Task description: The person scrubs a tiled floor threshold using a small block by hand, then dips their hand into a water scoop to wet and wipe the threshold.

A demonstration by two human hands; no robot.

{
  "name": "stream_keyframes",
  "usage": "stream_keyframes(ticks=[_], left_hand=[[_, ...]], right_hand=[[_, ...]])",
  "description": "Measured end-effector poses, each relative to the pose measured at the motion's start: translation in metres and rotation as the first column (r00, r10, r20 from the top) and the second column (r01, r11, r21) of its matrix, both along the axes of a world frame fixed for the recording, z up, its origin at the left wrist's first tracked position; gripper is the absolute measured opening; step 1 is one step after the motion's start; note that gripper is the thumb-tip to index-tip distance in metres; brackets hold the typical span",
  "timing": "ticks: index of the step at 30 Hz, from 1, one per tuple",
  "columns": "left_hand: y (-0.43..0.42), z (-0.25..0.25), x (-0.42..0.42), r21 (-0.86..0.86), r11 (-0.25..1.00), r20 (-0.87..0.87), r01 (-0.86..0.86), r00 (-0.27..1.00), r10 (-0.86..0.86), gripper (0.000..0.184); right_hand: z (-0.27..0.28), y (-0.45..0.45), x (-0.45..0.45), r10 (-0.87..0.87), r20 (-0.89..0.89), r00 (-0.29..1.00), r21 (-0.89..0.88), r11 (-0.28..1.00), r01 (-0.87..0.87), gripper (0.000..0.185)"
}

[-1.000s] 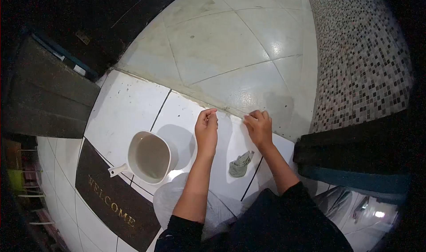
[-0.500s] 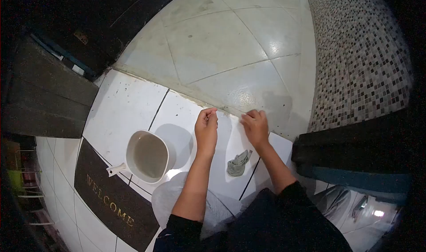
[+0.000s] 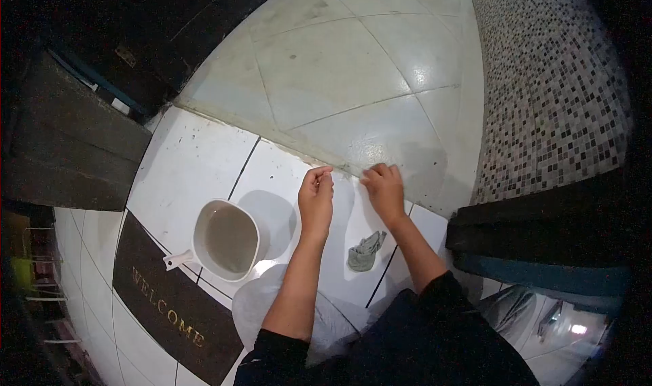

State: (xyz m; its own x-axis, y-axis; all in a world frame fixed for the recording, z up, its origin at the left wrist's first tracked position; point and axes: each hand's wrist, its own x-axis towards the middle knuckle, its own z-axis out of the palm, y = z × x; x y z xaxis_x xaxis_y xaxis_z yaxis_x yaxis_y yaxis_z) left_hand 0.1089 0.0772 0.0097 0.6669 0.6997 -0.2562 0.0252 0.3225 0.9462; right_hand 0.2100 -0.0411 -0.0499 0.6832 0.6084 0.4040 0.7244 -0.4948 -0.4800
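Observation:
My left hand [image 3: 316, 199] is closed in a loose curl above the white tiles, its thumb and fingertips together; whatever it may hold is hidden. To its right, my right hand [image 3: 384, 192] reaches down with bent, closed fingers at the seam where the white tiles [image 3: 275, 165] meet the greenish floor. Its fingertips are covered by the hand, so I cannot see what is in them. A crumpled grey-green cloth [image 3: 365, 251] lies on the tiles below the right hand. Left of my left forearm stands a white handled dipper [image 3: 231, 240] with cloudy greyish water inside.
A dark mat [image 3: 173, 304] with the word WELCOME lies at lower left. Large greenish floor tiles [image 3: 326, 66] extend beyond the seam. A mosaic-patterned wall [image 3: 550, 87] rises on the right, above a dark frame [image 3: 536, 230]. Dark door parts [image 3: 75, 134] stand at left.
My right hand has moved slightly left along the seam, closer to my left hand. The left hand, dipper and cloth have stayed in place.

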Motion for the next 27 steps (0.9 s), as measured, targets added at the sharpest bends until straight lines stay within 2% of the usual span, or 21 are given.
stream_keyframes(ticks=[3, 5, 9, 12, 14, 16, 20, 22, 27], left_hand=[[0.002, -0.003, -0.003, 0.008, 1.0, -0.008, -0.003, 1.0, 0.003, 0.019], [0.003, -0.004, -0.003, 0.008, 1.0, -0.015, -0.007, 1.0, 0.007, 0.019], [0.001, -0.003, -0.002, -0.012, 1.0, -0.009, -0.018, 1.0, 0.018, 0.019], [-0.003, 0.0, 0.0, -0.017, 1.0, -0.001, 0.008, 1.0, -0.008, 0.019], [0.0, -0.003, -0.003, 0.008, 1.0, -0.006, 0.003, 1.0, -0.003, 0.016], [0.003, -0.005, -0.005, 0.018, 1.0, -0.004, -0.002, 1.0, 0.002, 0.016], [0.006, -0.005, -0.005, -0.011, 1.0, -0.01, -0.013, 1.0, 0.012, 0.016], [0.005, -0.004, -0.004, -0.029, 0.999, 0.0, -0.019, 1.0, 0.019, 0.016], [0.002, -0.004, -0.003, 0.011, 1.0, -0.012, -0.002, 1.0, 0.002, 0.017]], right_hand=[[0.0, 0.007, -0.002, 0.026, -0.015, 1.0, -0.021, 0.999, -0.026, 0.019], [0.002, -0.01, -0.003, 0.085, 0.046, 0.995, -0.072, 0.994, -0.082, 0.019], [-0.001, -0.046, -0.018, 0.019, 0.047, 0.999, -0.088, 0.996, -0.014, 0.015], [-0.002, -0.022, -0.016, 0.027, 0.012, 1.0, -0.058, 0.998, -0.026, 0.015], [-0.008, 0.006, -0.014, 0.046, 0.035, 0.998, 0.06, 0.997, -0.048, 0.014], [-0.003, 0.017, -0.012, 0.044, -0.007, 0.999, -0.034, 0.998, -0.044, 0.015], [0.003, -0.017, -0.015, 0.057, -0.045, 0.997, -0.041, 0.997, -0.059, 0.016], [0.003, -0.03, -0.019, -0.021, -0.094, 0.995, -0.12, 0.993, 0.01, 0.017], [-0.002, 0.008, -0.013, 0.022, -0.069, 0.997, -0.031, 0.999, -0.024, 0.019]])
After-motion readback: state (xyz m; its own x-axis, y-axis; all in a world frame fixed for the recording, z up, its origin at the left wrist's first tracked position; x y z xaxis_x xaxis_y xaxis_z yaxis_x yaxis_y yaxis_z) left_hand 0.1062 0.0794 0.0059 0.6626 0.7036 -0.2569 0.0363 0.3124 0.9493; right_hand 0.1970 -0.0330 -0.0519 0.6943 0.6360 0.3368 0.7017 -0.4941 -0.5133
